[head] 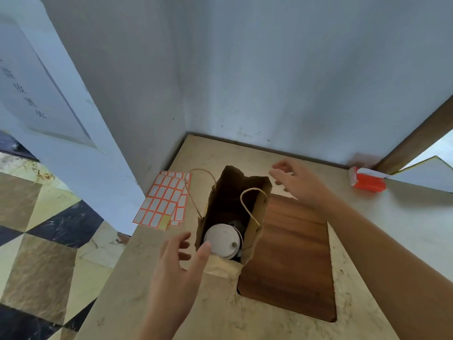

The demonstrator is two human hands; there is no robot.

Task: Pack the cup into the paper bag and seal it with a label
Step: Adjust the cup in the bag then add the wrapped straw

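In the head view, standing open on the counter (282, 325): bag (255, 231), cup (224, 240) lying inside; left hand (179, 261) and right hand (297, 182) hovering spread, gripping nothing; better pinching both rims together squarely before reaching for labels (163, 200).

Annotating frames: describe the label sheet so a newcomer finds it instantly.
Start at the open brown paper bag standing on the beige counter. The label sheet lies flat just left of it, against the wall: the only grid of white rectangles outlined in orange.

wood board (294, 253) inset in beige counter (367, 241) | red-white packet (367, 180) far right by wall | patterned floor (36, 229) left
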